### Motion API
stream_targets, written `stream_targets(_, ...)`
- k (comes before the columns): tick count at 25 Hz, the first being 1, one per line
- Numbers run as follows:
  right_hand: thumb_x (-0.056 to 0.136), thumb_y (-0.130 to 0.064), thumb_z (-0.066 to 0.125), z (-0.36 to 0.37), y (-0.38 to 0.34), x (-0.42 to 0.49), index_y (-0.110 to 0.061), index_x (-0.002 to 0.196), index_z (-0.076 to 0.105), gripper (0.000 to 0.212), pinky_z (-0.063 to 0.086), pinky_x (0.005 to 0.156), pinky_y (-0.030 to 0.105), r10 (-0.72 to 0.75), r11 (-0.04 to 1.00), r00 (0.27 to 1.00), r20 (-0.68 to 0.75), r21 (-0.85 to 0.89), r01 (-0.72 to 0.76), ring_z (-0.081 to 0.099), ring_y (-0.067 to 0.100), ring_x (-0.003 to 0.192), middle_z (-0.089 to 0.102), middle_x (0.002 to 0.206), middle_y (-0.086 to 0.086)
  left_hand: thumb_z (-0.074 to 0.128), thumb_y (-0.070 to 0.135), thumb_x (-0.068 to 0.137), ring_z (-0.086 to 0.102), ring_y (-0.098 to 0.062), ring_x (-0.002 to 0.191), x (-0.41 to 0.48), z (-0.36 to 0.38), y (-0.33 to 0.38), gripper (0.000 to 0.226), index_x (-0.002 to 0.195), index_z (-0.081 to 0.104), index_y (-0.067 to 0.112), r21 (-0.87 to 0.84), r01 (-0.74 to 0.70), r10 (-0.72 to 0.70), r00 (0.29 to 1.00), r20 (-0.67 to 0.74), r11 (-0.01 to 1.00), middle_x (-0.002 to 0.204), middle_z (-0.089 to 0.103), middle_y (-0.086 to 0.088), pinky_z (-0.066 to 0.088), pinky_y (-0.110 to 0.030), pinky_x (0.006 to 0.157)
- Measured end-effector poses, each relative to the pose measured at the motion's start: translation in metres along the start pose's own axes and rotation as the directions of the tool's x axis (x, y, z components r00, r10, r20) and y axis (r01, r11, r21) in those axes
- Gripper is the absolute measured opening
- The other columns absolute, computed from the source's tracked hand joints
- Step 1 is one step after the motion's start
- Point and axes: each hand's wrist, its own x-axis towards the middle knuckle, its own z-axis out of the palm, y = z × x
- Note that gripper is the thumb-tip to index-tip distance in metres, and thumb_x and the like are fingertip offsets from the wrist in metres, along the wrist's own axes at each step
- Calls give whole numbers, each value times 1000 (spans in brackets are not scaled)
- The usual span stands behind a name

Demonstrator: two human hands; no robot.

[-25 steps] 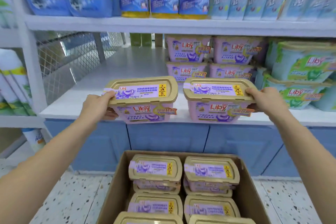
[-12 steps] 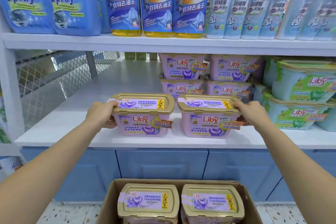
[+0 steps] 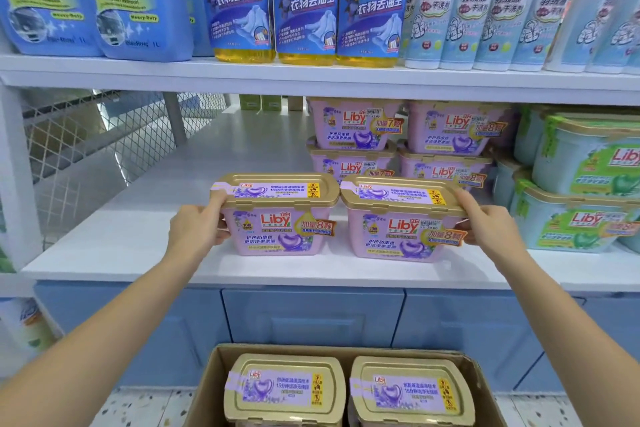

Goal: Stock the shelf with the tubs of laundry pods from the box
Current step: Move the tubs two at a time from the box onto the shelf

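White shop shelving fills the view, with a blue cabinet front (image 3: 311, 315) beneath it and a speckled floor at the very bottom. On the upper shelf (image 3: 311, 80) stand blue spray jugs (image 3: 93, 0) at the left, three yellow bottles (image 3: 306, 7) in the middle and pale cans (image 3: 491, 7) at the right. The lower shelf (image 3: 114, 246) is bare on its left side, backed there by wire mesh (image 3: 86, 146). Two pink tubs with gold lids sit side by side near its front edge, their lids almost touching. A person's left hand (image 3: 197, 229) grasps the left tub (image 3: 277, 215) at its left end, thumb up on the lid rim and fingers curled round the side. The right hand (image 3: 485, 222) grasps the right tub (image 3: 401, 222) at its right end in the same way. Whether the tubs rest fully on the shelf or are held just above it cannot be told. Behind them, toward the back, more pink tubs (image 3: 401, 142) are stacked two high in two columns. To the right stand stacked green and white tubs (image 3: 581, 191). Below, in front of the cabinet, an open cardboard box (image 3: 207, 388) holds two more gold-lidded tubs (image 3: 346, 388) side by side, lids facing up. Both forearms reach up from the lower corners of the view.
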Motion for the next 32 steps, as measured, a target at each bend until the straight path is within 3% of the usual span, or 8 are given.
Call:
stream_targets(4,94,-41,38,-3,40,-40,-18,92,60,31,49,90,48,-133,982,988,-75,124,142,61,26,94,67,104,14,42,51,77,65,-24,90,-47,-6,-33,46,91,65,13,31,-250,252,963,-100,968,88,67,0,49,-36,86)
stream_targets(8,81,-56,35,-10,102,-92,-35,82,58,31,50,84,39,-165,984,980,-109,56,171,62,13,92,66,93,-8,46,37,82,58,-17,91,-95,-16,-95,45,115,59,9,186,-350,365,929,-53,918,102,62,3,45,-33,82)
stream_targets(11,85,-61,35,3,163,-127,-33,79,59,37,49,76,34,-53,999,998,-29,-14,53,63,5,83,69,83,-7,53,36,86,60,-19,92,-129,-16,-164,41,116,59,9,313,-254,232,967,105,915,106,66,-1,47,-38,84)
stream_targets(14,94,-37,40,20,207,-152,-20,91,62,27,44,78,39,64,988,997,48,-143,-57,61,31,98,66,90,4,55,21,90,59,-21,92,-155,-6,-215,34,119,56,3,279,-9,-37,987,159,960,114,66,-13,44,-33,82)
stream_targets(21,94,-35,41,48,234,-153,1,114,54,44,36,78,37,255,941,967,9,-231,-246,56,40,104,63,110,23,52,42,88,62,-32,100,-146,19,-240,56,131,42,8,331,135,-208,959,194,934,109,66,-9,49,-44,88)
stream_targets(24,93,-40,42,52,239,-149,1,108,61,47,40,82,35,386,915,918,95,-164,-368,56,34,97,62,101,17,50,53,83,62,-33,100,-136,22,-252,47,103,60,11,274,279,-340,918,204,920,95,66,-6,50,-51,89)
stream_targets(27,91,-43,44,53,244,-143,-11,86,63,38,47,92,47,441,897,888,132,-94,-432,59,29,94,66,89,9,46,45,90,66,-30,94,-137,25,-252,39,98,67,13,193,349,-392,877,277,917,91,68,-5,52,-48,89)
stream_targets(32,95,-36,40,53,232,-147,-5,75,61,42,36,71,32,373,916,923,95,-196,-350,54,21,71,61,77,12,46,39,92,70,-30,84,-142,29,-244,28,76,65,25,161,326,-356,907,224,932,78,71,-2,55,-45,84)
